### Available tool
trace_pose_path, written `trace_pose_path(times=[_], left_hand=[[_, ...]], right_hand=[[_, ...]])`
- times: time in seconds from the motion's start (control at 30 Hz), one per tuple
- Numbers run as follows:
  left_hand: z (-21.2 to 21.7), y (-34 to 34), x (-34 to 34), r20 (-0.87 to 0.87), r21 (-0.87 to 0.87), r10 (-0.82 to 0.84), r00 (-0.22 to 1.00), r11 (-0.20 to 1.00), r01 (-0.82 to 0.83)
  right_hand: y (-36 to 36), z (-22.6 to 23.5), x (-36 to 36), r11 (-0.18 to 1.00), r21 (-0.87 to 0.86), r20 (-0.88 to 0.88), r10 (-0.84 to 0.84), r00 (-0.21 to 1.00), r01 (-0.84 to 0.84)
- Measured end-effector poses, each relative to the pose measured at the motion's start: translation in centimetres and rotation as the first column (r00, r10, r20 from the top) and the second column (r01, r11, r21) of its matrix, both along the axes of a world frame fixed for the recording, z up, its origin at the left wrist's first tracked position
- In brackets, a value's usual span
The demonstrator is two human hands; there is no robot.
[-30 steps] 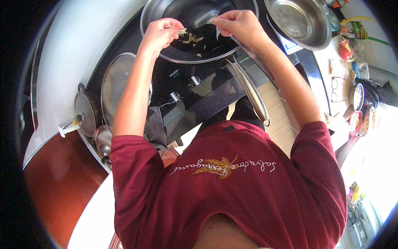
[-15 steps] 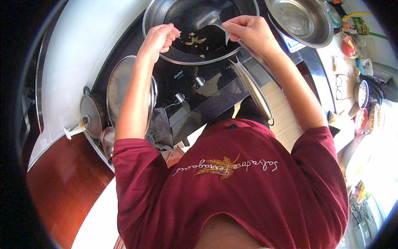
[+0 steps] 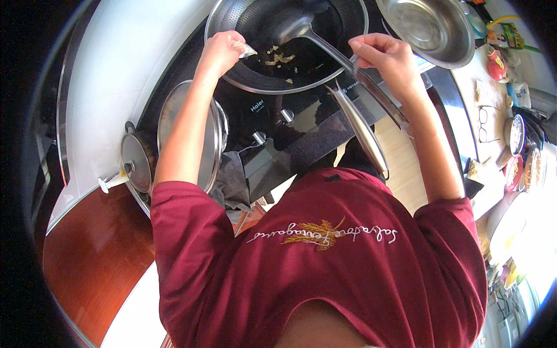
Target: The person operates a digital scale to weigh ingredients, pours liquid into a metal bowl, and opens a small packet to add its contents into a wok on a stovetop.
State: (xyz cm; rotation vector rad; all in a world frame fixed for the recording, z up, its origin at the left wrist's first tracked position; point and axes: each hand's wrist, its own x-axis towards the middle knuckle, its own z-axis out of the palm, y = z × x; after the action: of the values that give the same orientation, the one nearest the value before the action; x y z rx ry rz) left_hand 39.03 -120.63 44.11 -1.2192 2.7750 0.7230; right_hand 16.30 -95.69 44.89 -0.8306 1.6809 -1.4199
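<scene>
My left hand is closed over the left rim of a dark wok, pinching a small whitish packet whose end points into the wok. Pale chopped bits lie on the wok's bottom. A metal spatula rests in the wok with its handle slanting over the near right rim. Beside that handle, my right hand is closed in a pinch. A small greyish scrap shows at its fingertips, too small to name. The wok's metal handle points toward me.
A steel basin stands right of the wok. On the left, a glass lid leans near a lidded pot and a dark cloth. Eyeglasses, a red bottle and several bowls line the right counter.
My right hand has moved right, away from the spatula's head end. The packet in my left hand now shows more fully. The view has shifted slightly.
</scene>
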Motion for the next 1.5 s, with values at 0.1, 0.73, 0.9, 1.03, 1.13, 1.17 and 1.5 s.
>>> trace_pose_path(times=[0.1, 0.73, 0.9, 1.03, 1.13, 1.17, 1.5], left_hand=[[0.2, -0.4, -0.6, 0.036, -0.141, 0.056, 0.998, 0.989, -0.050], [-2.7, -1.8, -2.8, -0.049, -0.376, -0.013, 0.999, 0.927, -0.006], [-3.9, -1.7, -1.9, -0.024, -0.212, -0.038, 0.999, 0.977, 0.032], [-4.1, -1.7, -1.3, -0.106, -0.190, -0.008, 0.994, 0.982, -0.012], [-4.3, -1.8, -0.9, 0.001, -0.145, -0.195, 0.981, 0.970, 0.193], [-4.6, -1.9, -0.9, -0.084, -0.162, -0.123, 0.989, 0.981, 0.109], [-4.1, -1.8, -0.8, -0.096, -0.100, -0.034, 0.995, 0.995, 0.025]], right_hand=[[1.0, 1.0, 0.2, 0.998, 0.048, 0.016, -0.030, 0.999, 0.029], [2.9, -1.0, -1.3, 0.996, 0.033, 0.033, -0.085, 0.996, 0.084], [3.3, -1.4, -0.9, 0.996, 0.024, 0.066, -0.089, 0.994, 0.088], [3.6, -1.7, -0.8, 0.994, 0.048, 0.039, -0.103, 0.994, 0.101], [3.4, -2.1, -0.9, 0.997, 0.005, 0.088, -0.081, 0.993, 0.081], [3.4, -2.1, -0.9, 0.996, 0.013, 0.082, -0.089, 0.993, 0.088], [3.8, -2.1, -1.0, 0.993, 0.021, 0.057, -0.120, 0.991, 0.119]])
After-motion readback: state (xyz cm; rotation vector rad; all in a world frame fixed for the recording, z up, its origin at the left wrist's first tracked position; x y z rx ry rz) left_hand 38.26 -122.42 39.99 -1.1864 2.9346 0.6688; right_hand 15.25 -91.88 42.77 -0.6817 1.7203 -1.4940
